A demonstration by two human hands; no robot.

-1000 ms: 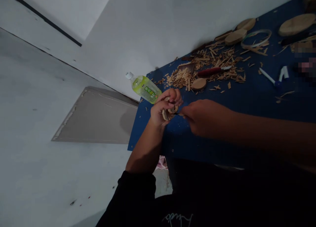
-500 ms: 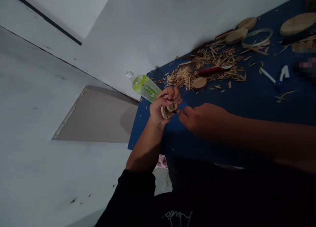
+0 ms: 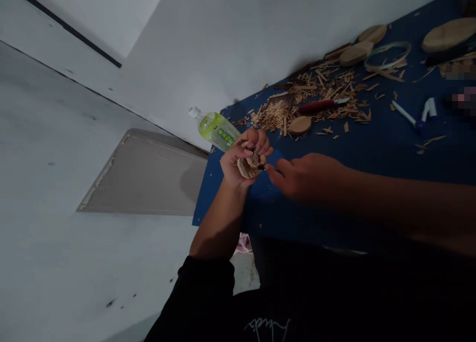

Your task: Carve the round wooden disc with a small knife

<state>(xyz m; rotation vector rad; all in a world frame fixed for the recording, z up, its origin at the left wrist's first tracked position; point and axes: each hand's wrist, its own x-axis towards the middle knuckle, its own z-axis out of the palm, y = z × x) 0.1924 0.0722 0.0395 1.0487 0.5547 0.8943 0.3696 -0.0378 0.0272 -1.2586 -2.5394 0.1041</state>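
My left hand (image 3: 231,164) is wrapped around a small carved piece of wood (image 3: 244,169) above the near left part of the blue table (image 3: 226,203). The wood's inner face has a rough, cut-away hollow. Close on its right, my right hand (image 3: 307,176) is closed on a carving tool (image 3: 262,167). Only the tool's dark, thin end shows, touching or very near the wood's edge; the fist hides its handle. Just behind my left hand a green-labelled plastic bottle (image 3: 217,130) appears tilted in the view.
Wood shavings (image 3: 275,115) lie heaped along the wall side, with a red-handled knife (image 3: 318,107) and a wooden disc (image 3: 299,126) among them. Farther right are oval wood blanks (image 3: 356,53), a clear ring of tape (image 3: 388,59) and a white-and-blue pen (image 3: 404,113).
My left hand and the wood have shifted slightly left and turned a little, showing more of the hollow. My right hand has moved slightly left with them, still gripping the tool.
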